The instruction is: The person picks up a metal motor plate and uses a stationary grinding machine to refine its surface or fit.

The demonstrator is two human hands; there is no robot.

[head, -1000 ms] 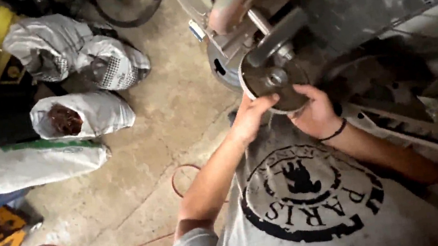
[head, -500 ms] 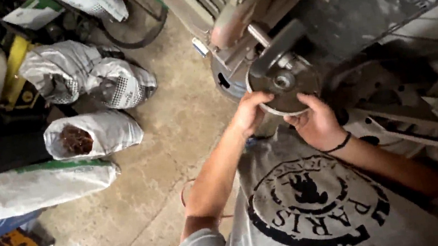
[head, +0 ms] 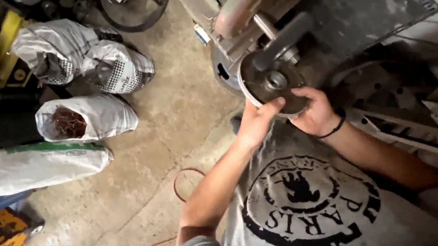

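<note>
Both hands clamp a round metal disc [head: 272, 80] at twelve o'clock: left hand [head: 255, 123], right hand [head: 315, 111]. Open sacks [head: 87, 118] crowd the bare concrete floor [head: 166, 146] at nine o'clock.

Left hand [head: 255, 124]: raised ahead of the chest, palm turned inward, fingers [head: 272, 105] curled and pressed forward, thumb side uppermost. Left forearm: bare, running from the lower left up toward the centre, elbow bent, short grey sleeve at the upper arm.

Right hand [head: 315, 111]: level with the left and just beside it, fingers bent and cupped forward, back of the hand facing up. Right wrist: dark band around it. Right forearm: bare, coming in from the lower right, elbow bent outward.
</note>
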